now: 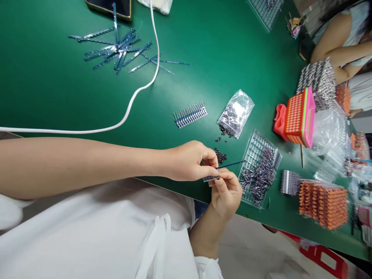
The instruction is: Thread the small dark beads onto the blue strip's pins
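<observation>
My left hand (192, 161) reaches in from the left, fingers closed on a blue strip (232, 164) carrying a row of small silvery parts. Its bare end sticks out to the right. My right hand (226, 190) meets it from below, thumb and finger pinched at the same strip; what lies between those fingertips is too small to tell. Just beyond the hands is a small pile of dark beads (221, 156). A similar filled strip (190, 115), with thin pins standing up, lies farther off. Right of my hands sits a clear tray (250, 155) heaped with small pinned parts.
A clear bag of dark beads (236, 112) lies open. Loose blue strips (116, 50) are scattered under a white cable (130, 102), near a phone (112, 7). Baskets (299, 116) and stacked orange parts (324, 203) stand at the right. Another person's arm (345, 58) shows at the upper right.
</observation>
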The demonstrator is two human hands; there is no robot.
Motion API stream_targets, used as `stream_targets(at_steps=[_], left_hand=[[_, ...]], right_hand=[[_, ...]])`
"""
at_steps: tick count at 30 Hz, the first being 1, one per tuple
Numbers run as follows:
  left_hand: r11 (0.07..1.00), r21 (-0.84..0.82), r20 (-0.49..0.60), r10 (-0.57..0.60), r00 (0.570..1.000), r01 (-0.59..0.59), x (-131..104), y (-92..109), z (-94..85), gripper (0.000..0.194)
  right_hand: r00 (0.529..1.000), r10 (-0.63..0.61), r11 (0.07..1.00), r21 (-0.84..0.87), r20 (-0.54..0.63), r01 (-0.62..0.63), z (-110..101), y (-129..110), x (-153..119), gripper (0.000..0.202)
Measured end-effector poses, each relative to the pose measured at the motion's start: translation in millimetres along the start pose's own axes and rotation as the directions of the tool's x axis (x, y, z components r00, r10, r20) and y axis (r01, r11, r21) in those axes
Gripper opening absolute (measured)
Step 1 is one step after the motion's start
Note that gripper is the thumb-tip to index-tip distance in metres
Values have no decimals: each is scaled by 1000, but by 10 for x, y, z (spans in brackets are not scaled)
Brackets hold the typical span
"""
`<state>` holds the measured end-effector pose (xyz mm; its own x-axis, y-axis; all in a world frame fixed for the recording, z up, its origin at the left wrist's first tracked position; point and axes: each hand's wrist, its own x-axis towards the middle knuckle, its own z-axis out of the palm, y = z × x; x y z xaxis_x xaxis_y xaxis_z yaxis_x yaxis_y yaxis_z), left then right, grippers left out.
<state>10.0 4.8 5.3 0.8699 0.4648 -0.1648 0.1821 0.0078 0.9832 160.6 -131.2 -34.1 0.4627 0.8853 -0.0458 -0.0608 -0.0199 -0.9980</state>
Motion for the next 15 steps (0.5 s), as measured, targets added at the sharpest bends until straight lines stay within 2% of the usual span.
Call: stream_targets(at_steps=[4, 15], left_hand=[[1000, 21, 17, 5, 1000, -5, 6, -1, 2, 16], [997, 50, 12, 63, 998, -63, 32, -83, 31, 17]], right_hand=[[997, 77, 997, 14, -9, -76, -28, 16, -14, 18], [998, 54, 999, -1, 21, -54, -35, 58, -25, 8]])
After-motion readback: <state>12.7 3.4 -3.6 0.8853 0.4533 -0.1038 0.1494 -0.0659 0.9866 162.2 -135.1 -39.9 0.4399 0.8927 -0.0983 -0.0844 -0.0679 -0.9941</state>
